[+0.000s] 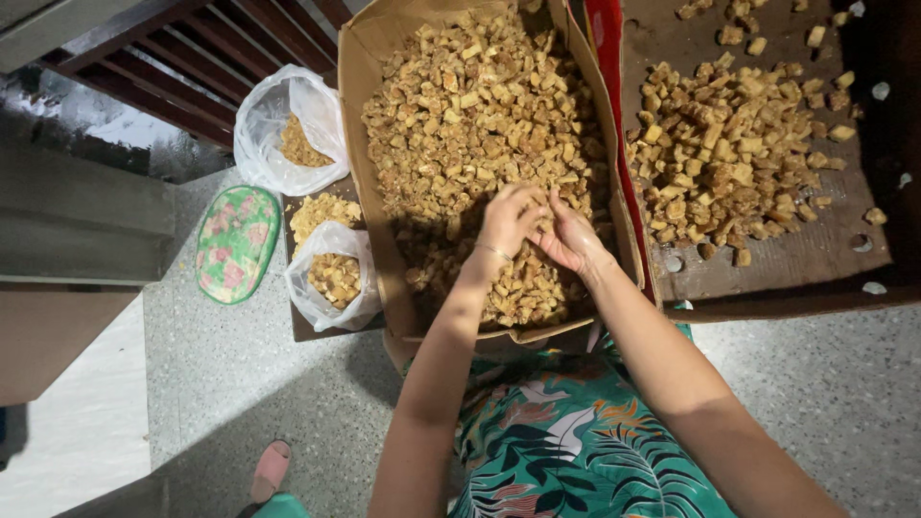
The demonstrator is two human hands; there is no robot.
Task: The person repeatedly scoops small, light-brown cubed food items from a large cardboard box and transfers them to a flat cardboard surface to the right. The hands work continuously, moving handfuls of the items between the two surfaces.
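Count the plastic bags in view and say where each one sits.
2. One bag sits left of the box's far end. The other bag sits nearer, beside the box's left wall, left of the left hand. More may be out of view.

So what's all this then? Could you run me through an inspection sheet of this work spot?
Surface: speckled grey floor.
Job's things: cardboard box heaped with golden-brown chunks; flattened cardboard with a smaller pile.
Clutter: two clear plastic bags part-filled with chunks; floral oval lid; pink sandal.
Grippers: left hand and right hand meet over the chunks in the box; whether they grip any cannot be told.
Cables: nothing seen.
Surroundings: dark wooden railing; grey step.
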